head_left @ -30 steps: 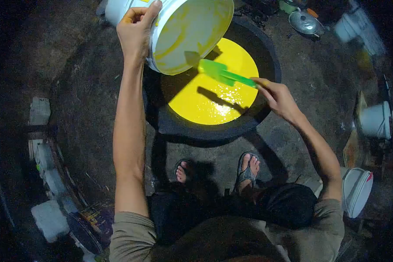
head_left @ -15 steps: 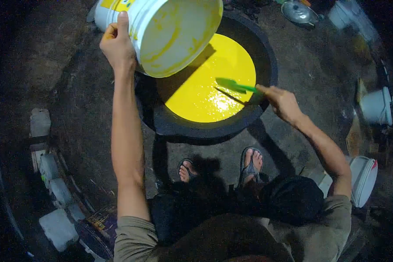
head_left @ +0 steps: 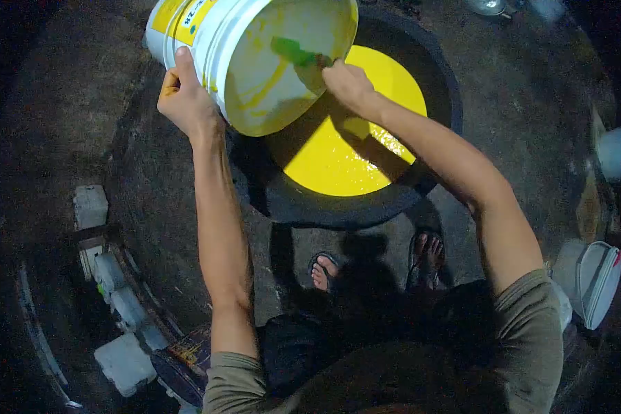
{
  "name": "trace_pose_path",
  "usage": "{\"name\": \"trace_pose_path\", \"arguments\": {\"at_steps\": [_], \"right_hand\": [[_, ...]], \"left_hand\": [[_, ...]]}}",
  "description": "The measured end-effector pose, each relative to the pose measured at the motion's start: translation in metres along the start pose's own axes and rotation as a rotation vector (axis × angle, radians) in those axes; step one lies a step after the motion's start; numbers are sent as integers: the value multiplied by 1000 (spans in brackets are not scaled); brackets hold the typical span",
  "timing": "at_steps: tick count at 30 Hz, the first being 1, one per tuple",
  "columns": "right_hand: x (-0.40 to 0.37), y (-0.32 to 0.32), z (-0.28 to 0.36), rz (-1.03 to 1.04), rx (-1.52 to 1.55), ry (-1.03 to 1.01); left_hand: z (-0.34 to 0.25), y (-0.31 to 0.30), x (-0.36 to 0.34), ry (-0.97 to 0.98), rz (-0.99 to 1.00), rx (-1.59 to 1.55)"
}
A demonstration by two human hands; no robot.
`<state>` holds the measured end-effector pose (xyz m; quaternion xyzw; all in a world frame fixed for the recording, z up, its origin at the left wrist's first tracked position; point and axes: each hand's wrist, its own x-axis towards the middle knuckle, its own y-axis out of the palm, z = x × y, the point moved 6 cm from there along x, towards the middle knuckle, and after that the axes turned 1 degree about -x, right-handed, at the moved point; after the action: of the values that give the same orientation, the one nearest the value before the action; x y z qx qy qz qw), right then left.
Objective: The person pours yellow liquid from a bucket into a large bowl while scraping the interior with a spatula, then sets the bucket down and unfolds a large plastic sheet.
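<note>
My left hand (head_left: 190, 100) grips the side of a white bucket (head_left: 217, 41) with a yellow label, its thumb pointing up along the wall. The bucket lies tipped on its side, its mouth turned toward me, with yellow smears on the inner wall. In my right hand (head_left: 348, 84) is a green spatula (head_left: 290, 52), its blade inside the bucket's mouth. Below the bucket, bright yellow liquid (head_left: 352, 162) lies in a wide black pan (head_left: 338, 212). My right forearm crosses over the liquid, and its shadow falls on the surface.
Lidded white bucket (head_left: 590, 286) stands at the right, with another white container (head_left: 613, 153) farther up. Several pale blocks (head_left: 124, 362) sit at the lower left. A shiny metal lid (head_left: 488, 5) lies at the top right. My sandalled feet (head_left: 323, 270) are close to the pan.
My right hand has swung up and left with the spatula, from over the yellow liquid into the bucket's mouth. My left hand still holds the tipped bucket. The view has shifted slightly.
</note>
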<state>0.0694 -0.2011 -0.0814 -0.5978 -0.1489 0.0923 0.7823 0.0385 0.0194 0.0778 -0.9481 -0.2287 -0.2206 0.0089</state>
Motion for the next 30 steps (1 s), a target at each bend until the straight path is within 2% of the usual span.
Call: {"name": "trace_pose_path", "arguments": {"at_steps": [3, 5, 7, 9, 10, 13, 14, 16, 17, 18, 20, 21, 22, 25, 28, 29, 30], "right_hand": [[-20, 23, 25, 5, 199, 20], [-31, 39, 48, -133, 410, -34], [-36, 46, 71, 12, 698, 89], [-48, 27, 95, 129, 957, 170], [-45, 27, 106, 0, 963, 8], [-66, 9, 103, 353, 1734, 313], [-81, -19, 101, 406, 1728, 289], [-77, -44, 70, 232, 1339, 52], [-90, -65, 56, 77, 1090, -82], [-106, -90, 40, 36, 800, -111], [-143, -115, 18, -152, 531, -254], [-169, -125, 8, -146, 437, -235], [-173, -127, -6, -277, 283, -263], [-215, -115, -31, -217, 43, -213], [-253, -44, -54, -31, -161, -184], [-260, -29, -61, 56, -233, -157], [-259, -38, -58, 24, -200, -173]], "left_hand": [[1, -2, -2, -4, -11, -58], [8, -2, 1, -18, 2, -68], [14, -2, 3, -26, 7, -78], [15, -2, 2, -32, 0, -80], [13, -3, 1, -24, 11, -74], [7, -12, -7, -4, 19, -42], [9, -16, -7, 4, 10, -21], [15, -13, 6, -31, -19, -27], [13, -13, 6, -43, -27, -71], [15, -12, 6, -54, -32, -113], [26, -19, 13, -81, -3, -250], [19, -27, 13, -80, 18, -330], [27, -25, 17, -147, 1, -296], [33, -34, 20, -143, 15, -360], [43, -42, 27, -173, -26, -357], [47, -41, 28, -186, -17, -368], [48, -42, 27, -190, -10, -387]]}}
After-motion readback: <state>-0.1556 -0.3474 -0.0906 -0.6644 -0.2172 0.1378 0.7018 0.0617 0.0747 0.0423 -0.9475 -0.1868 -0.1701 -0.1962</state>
